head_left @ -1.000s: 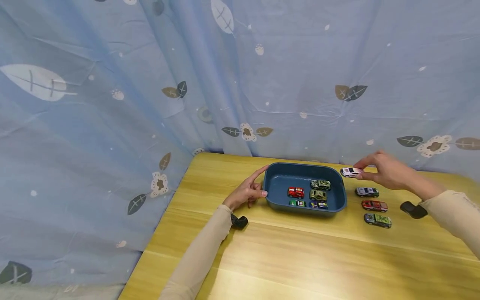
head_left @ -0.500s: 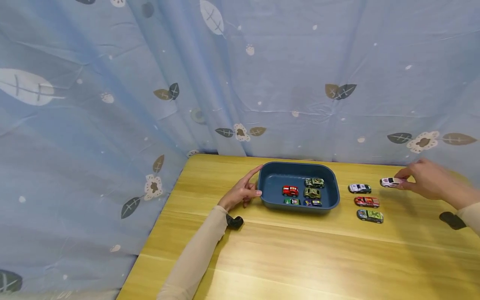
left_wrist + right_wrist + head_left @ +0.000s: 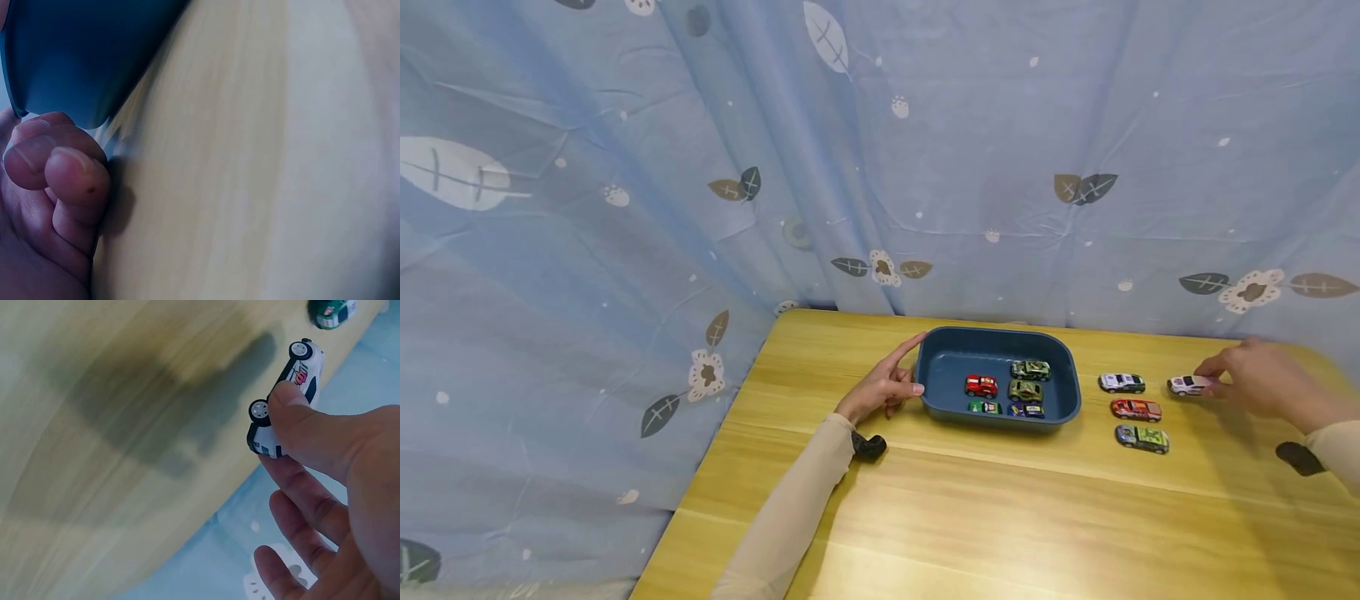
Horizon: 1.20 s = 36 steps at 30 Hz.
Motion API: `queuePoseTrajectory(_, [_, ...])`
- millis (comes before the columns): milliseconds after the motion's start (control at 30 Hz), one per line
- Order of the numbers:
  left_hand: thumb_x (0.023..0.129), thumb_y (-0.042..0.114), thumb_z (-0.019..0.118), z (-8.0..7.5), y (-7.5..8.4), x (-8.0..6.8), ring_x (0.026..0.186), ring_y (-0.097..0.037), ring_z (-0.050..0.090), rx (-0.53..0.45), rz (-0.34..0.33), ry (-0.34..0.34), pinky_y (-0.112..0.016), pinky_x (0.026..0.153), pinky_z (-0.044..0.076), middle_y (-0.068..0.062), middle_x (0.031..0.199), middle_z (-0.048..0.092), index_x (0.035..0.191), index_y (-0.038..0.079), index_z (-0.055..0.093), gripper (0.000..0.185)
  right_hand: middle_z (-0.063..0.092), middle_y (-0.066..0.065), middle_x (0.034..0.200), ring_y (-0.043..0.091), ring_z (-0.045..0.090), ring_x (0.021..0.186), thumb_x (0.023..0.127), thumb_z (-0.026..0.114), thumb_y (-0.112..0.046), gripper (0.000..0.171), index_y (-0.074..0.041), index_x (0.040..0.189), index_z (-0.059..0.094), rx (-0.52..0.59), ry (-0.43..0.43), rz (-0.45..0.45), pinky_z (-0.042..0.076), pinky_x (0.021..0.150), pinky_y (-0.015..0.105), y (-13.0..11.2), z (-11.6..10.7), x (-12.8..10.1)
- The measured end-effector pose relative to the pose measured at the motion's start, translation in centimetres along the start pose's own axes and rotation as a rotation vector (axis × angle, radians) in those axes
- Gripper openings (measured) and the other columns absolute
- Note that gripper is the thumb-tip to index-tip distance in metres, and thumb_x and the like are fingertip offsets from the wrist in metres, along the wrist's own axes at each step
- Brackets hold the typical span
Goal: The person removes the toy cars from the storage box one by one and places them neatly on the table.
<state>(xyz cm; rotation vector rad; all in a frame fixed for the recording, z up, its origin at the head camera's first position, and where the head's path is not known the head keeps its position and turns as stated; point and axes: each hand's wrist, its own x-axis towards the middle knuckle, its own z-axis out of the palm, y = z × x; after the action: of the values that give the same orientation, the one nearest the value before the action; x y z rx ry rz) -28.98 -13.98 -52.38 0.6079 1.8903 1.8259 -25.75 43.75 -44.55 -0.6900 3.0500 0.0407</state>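
My right hand (image 3: pixel 1258 379) pinches a white toy car (image 3: pixel 1186 385) between thumb and fingers, low over the right part of the table. In the right wrist view the thumb lies across the side of this white car (image 3: pixel 299 376), with its wheels and pink lettering showing. My left hand (image 3: pixel 882 390) holds the left end of a dark blue tray (image 3: pixel 951 335), index finger stretched to the far corner and thumb at the rim. Its other fingers (image 3: pixel 78 178) are curled beside the tray. Inside the tray sit a red car (image 3: pixel 981 385) and several green, camouflage and purple ones.
Between tray and right hand stand a silver-white car (image 3: pixel 1122 383), a red-orange car (image 3: pixel 1137 409) and a green-grey car (image 3: pixel 1142 438) in a column. The wooden table (image 3: pixel 1000 517) meets a blue patterned curtain (image 3: pixel 985 167) along its back edge.
My right hand has carried the white car rightward from beside the tray's far right corner, past the silver-white car, then slightly down toward the table. The left hand keeps its place at the tray.
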Motion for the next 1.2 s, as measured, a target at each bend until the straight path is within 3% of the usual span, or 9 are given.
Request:
queuePoseTrajectory(200, [0.098, 0.008, 0.069, 0.0, 0.1, 0.1, 0.047, -0.024, 0.032, -0.004, 0.000, -0.004, -0.034, 0.044, 0.038, -0.010, 0.061, 0.035, 0.168, 0.043, 0.026, 0.089, 0.079, 0.016, 0.095, 0.042, 0.067, 0.086, 0.085, 0.081, -0.009, 0.014, -0.003, 0.098, 0.083, 0.022, -0.010, 0.039, 0.054, 0.079, 0.064, 0.2, 1.0, 0.2])
queuePoseTrajectory(333, [0.098, 0.009, 0.070, 0.0, 0.1, 0.0, 0.047, -0.024, 0.032, -0.005, 0.003, -0.006, -0.034, 0.044, 0.037, -0.010, 0.061, 0.034, 0.167, 0.045, 0.027, 0.088, 0.078, 0.017, 0.096, 0.046, 0.064, 0.089, 0.086, 0.081, -0.008, 0.016, -0.001, 0.101, 0.082, 0.029, -0.043, 0.072, 0.053, 0.077, 0.065, 0.5, 1.3, 0.2])
queuePoseTrajectory(533, [0.098, 0.010, 0.070, 0.0, 0.0, 0.1, 0.046, -0.026, 0.033, -0.008, 0.002, -0.008, -0.034, 0.043, 0.037, -0.008, 0.060, 0.035, 0.167, 0.045, 0.027, 0.089, 0.077, 0.019, 0.097, 0.050, 0.063, 0.093, 0.087, 0.081, -0.008, 0.019, 0.000, 0.104, 0.081, 0.052, -0.044, 0.077, 0.053, 0.078, 0.067, 0.7, 1.8, 0.2])
queuePoseTrajectory(1000, [0.098, 0.008, 0.070, -0.2, 0.1, 0.3, 0.048, -0.031, 0.033, -0.002, -0.007, 0.007, -0.034, 0.044, 0.036, -0.009, 0.062, 0.038, 0.167, 0.046, 0.028, 0.089, 0.076, 0.014, 0.090, 0.034, 0.065, 0.077, 0.083, 0.085, -0.009, 0.030, 0.005, 0.108, 0.077, 0.069, -0.056, 0.058, 0.054, 0.073, 0.059, 0.7, 2.3, 0.5])
queuePoseTrajectory(1200, [0.098, 0.009, 0.070, -0.1, 0.1, 0.2, 0.048, -0.031, 0.033, -0.009, -0.014, 0.000, -0.034, 0.044, 0.036, -0.008, 0.061, 0.038, 0.166, 0.047, 0.028, 0.089, 0.074, 0.023, 0.098, 0.046, 0.067, 0.085, 0.080, 0.089, -0.011, 0.043, 0.008, 0.115, 0.074, 0.047, -0.083, 0.072, 0.053, 0.080, 0.065, 0.8, 2.8, 0.4])
